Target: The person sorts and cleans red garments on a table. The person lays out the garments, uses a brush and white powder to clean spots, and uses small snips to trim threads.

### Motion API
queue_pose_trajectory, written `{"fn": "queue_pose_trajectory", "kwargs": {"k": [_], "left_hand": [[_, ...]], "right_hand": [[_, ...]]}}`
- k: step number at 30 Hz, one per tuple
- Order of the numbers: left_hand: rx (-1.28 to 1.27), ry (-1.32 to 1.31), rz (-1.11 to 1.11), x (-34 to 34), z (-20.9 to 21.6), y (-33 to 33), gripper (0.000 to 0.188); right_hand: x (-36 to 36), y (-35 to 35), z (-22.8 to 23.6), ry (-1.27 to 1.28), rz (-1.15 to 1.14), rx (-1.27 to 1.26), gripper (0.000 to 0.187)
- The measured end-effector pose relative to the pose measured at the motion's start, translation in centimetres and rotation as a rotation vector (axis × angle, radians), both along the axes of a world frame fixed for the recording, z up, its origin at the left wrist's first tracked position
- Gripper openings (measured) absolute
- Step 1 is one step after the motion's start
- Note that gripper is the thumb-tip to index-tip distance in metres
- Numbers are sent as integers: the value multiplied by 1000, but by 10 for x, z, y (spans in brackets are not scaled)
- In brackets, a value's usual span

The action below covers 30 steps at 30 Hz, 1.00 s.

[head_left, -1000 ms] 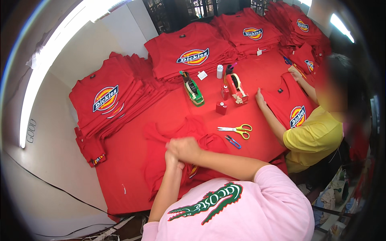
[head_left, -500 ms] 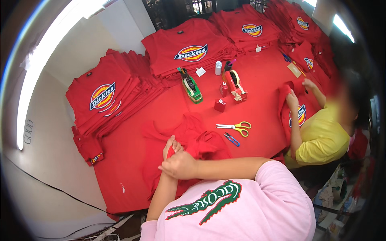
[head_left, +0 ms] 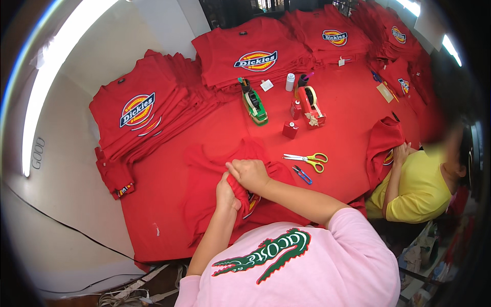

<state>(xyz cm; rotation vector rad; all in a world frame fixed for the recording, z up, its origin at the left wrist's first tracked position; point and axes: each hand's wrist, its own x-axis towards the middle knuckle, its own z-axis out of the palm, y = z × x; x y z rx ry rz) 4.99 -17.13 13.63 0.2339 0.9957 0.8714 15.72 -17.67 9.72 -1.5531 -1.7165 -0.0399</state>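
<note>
My left hand (head_left: 226,193) and my right hand (head_left: 249,175) are close together, both closed on bunched fabric of a red T-shirt (head_left: 204,204) at the near middle of the table. Part of its printed badge peeks out below my right hand. The rest of the shirt lies crumpled on the table around my hands. To the right of it rest yellow-handled scissors (head_left: 306,158), and just nearer are small blue thread snips (head_left: 303,175). What lies inside the folds in my grip is hidden.
Stacks of red printed T-shirts (head_left: 148,107) line the table's left and far sides. A green tape dispenser (head_left: 257,110), a red tape dispenser (head_left: 312,107), a white bottle (head_left: 290,82) and small red containers (head_left: 290,130) stand mid-table. A co-worker in yellow (head_left: 422,184) handles another red shirt (head_left: 381,143) at right.
Both my hands have moved away from me and to the right, with fabric held between them. Part of the shirt's badge now shows. The co-worker's hands have come down nearer their body.
</note>
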Motion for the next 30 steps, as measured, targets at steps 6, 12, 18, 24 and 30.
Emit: {"fn": "queue_pose_trajectory", "kwargs": {"k": [6,12,18,24,30], "left_hand": [[48,-233,-153,-48,-79,27,34],[366,-772,-419,-85,-130,42,32],[86,16,-77,-14,-30,3,28],[226,-510,-398,-65,-98,43,25],[88,177,-20,-15,-30,2,27]], "right_hand": [[-35,-29,7,-147,201,139,25],[-54,-37,28,-245,187,125,28],[3,0,-4,139,-25,-33,30],[-55,-62,32,-4,327,93,15],[-15,-23,19,133,44,23,30]]}}
